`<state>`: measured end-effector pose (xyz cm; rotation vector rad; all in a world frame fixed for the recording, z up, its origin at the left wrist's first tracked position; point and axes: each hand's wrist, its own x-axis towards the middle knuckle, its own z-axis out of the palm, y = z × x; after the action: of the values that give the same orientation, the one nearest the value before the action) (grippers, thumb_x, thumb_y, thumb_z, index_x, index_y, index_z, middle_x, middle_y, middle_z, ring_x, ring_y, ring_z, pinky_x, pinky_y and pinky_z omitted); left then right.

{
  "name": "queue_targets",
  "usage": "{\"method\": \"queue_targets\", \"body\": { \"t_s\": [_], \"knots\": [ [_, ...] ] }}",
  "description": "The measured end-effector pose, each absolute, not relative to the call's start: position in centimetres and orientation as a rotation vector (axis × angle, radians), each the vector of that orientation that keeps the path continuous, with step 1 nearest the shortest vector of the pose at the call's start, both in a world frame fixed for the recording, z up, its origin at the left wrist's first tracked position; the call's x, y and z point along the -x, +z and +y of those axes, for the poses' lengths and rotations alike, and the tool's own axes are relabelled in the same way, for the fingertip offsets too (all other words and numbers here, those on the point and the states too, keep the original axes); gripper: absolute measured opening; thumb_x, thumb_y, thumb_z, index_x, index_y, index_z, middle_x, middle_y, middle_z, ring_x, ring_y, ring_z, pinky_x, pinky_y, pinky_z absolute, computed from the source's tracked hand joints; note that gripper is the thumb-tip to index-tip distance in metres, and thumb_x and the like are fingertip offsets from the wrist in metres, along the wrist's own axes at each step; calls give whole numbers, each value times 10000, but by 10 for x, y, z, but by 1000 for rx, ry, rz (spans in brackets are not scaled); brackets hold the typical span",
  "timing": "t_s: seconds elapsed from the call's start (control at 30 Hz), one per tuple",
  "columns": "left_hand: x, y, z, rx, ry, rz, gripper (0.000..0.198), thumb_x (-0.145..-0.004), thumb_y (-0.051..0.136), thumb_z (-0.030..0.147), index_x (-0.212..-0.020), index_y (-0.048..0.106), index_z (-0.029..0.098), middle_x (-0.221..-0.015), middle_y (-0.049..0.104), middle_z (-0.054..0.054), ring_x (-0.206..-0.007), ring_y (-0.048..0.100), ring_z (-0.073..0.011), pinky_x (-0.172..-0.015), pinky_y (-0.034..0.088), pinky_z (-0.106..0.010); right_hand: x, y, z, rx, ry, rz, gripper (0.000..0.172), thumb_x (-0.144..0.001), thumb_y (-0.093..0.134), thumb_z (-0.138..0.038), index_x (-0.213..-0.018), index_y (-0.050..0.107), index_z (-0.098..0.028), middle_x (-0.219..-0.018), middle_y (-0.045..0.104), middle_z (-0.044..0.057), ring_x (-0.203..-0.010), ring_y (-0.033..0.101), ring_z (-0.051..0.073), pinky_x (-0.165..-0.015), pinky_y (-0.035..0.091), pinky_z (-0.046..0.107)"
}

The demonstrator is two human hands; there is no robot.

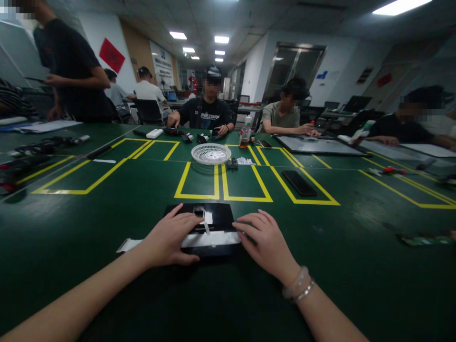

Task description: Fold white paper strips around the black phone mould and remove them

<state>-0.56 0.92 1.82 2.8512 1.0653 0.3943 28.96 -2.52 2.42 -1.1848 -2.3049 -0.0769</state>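
A flat black box-like device [213, 251] lies on the green table in front of me, with a glossy square part near its far edge. A white flat strip [221, 238] runs across it, and a white piece [130, 244] shows left of my wrist, perhaps the same strip. My left hand [176, 235] grips the device's left side, its thumb along the near edge and its fingers over the top, by a short white tab [207, 228]. At the right end, my right hand [265, 242] has its fingers apart, their tips at or touching the device's edge.
Yellow tape marks rectangles on the table. Beyond the device stand a white plastic basket [211, 154] and a bottle [245, 133]. A dark phone [299, 183] lies to the right, a green circuit board [425, 238] farther right. Dark equipment [21, 164] is at left. Several people sit or stand around.
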Motion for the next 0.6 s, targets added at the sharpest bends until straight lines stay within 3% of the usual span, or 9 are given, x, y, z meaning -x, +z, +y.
{"method": "queue_targets", "body": {
  "t_s": [0.2, 0.33, 0.43, 0.6],
  "knots": [
    [66, 28, 46, -2789, 503, 1489, 718, -778, 724, 582, -1345, 542, 181, -1318, 582, -141, -1222, 528, -362, -1147, 178, -627, -291, 23, -23, 1223, -73, -2273, 265, -924, 564, -198, -1156, 676, -264, -1132, 698, 58, -1067, 618, 222, -1052, 399, 503],
    [134, 22, 72, -2717, 515, 1867, 731, -832, 617, 659, -1303, 572, 100, -1249, 610, -188, -1144, 561, -406, -1055, 246, -682, -292, 20, -22, 1265, -22, -2309, 258, -923, 571, -197, -1146, 682, -261, -1110, 701, 53, -1052, 620, 223, -1055, 395, 512],
    [193, 8, 86, -2701, 718, 2071, 716, -785, 587, 706, -1143, 673, 93, -1028, 695, -139, -1047, 608, -389, -1004, 259, -645, -292, 19, -22, 1285, 0, -2334, 242, -921, 575, -196, -1124, 692, -255, -1074, 710, 49, -1020, 628, 223, -1026, 420, 505],
    [260, -3, 87, -2761, 1160, 2096, 575, -691, 609, 688, -796, 716, 133, -596, 645, -69, -1247, 462, -436, -935, 160, -584, -290, 21, -22, 1302, 13, -2349, 213, -915, 587, -194, -1084, 707, -237, -1045, 714, 52, -989, 629, 226, -970, 458, 482]
  ]
}}
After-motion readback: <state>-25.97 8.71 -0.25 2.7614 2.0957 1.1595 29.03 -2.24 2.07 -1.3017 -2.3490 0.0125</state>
